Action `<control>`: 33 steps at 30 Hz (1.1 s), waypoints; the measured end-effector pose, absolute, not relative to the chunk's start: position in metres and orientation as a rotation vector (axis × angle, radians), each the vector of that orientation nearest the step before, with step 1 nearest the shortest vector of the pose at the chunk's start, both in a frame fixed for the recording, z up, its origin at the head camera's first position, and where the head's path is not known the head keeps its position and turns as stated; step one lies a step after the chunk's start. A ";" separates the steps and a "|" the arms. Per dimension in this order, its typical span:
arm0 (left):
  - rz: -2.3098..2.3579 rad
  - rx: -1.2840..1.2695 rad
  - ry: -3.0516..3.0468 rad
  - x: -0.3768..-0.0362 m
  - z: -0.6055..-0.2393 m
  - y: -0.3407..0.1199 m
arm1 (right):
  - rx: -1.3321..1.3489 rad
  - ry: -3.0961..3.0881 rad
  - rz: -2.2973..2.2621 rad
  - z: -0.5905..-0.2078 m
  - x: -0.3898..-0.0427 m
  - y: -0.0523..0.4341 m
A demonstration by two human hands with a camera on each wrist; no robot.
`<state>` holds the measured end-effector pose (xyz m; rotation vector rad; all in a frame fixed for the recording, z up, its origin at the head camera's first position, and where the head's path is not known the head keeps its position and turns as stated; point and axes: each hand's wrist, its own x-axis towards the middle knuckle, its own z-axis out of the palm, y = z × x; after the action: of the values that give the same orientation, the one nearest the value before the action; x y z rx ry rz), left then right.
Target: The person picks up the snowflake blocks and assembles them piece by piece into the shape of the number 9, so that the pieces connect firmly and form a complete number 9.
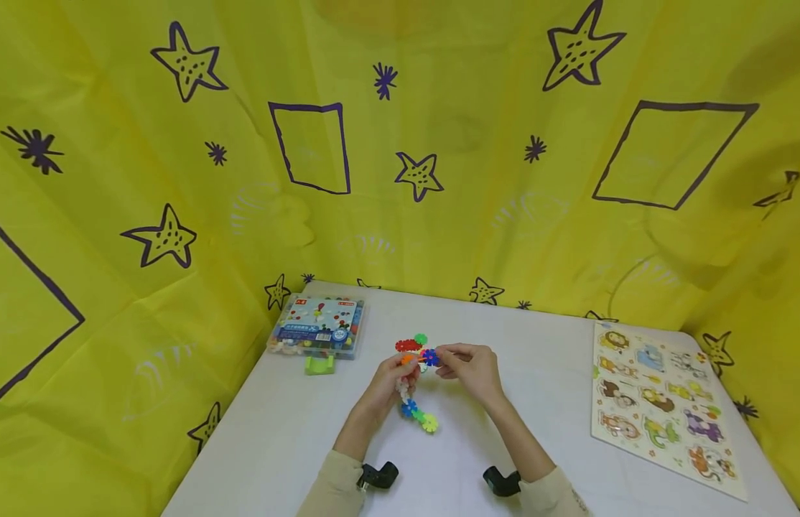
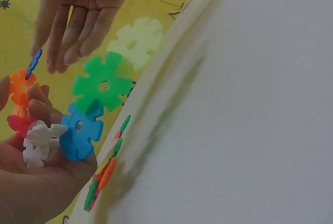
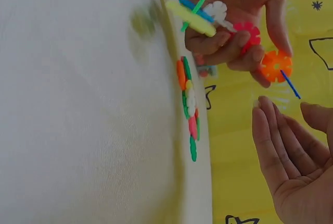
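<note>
Beige sleeves sit nearest, each wrist carrying a small black camera, and from them two hands meet over the middle of the white bench (image 1: 542,359). Left hand (image 1: 395,373) is curled round a chain of interlocking plastic snowflake discs (image 1: 418,416), gripping its upper part with blue, green and pale yellow discs hanging down toward the near side and red, orange and green ones above. Right hand (image 1: 471,368) is at the chain's top; from the wrist views its fingers (image 3: 276,130) look straight and relaxed just beside a dark blue disc (image 2: 34,62) slotted edge-on into the orange disc (image 3: 276,65), apart from it rather than pinching.

By my reading, several discs are already joined, and the blue one looks newly seated; how many remain to add I cannot tell.

Far left stands a clear plastic box of loose discs (image 1: 317,327) with a small green piece (image 1: 319,365) just beside it. Well apart on the right lies a wooden animal puzzle board (image 1: 658,402). Yellow cloth with purple stars (image 1: 400,143) hangs behind.
</note>
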<state>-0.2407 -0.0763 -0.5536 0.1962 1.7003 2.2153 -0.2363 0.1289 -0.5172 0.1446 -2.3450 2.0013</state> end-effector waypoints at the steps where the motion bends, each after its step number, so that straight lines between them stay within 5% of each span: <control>1: 2.223 0.188 1.706 -0.241 -0.553 -0.077 | 0.145 -2.351 1.988 -0.518 -0.239 0.130; 19: 2.218 0.182 1.703 -0.244 -0.553 -0.085 | 0.147 -2.887 1.155 -0.548 -0.280 0.131; 33: 2.170 0.174 1.735 -0.245 -0.555 -0.086 | 0.091 -2.843 1.167 -0.549 -0.280 0.132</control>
<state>-0.2446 -0.0863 -0.5549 0.1744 1.7354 2.1700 -0.2804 0.1317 -0.5491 0.0912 -2.8435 1.1673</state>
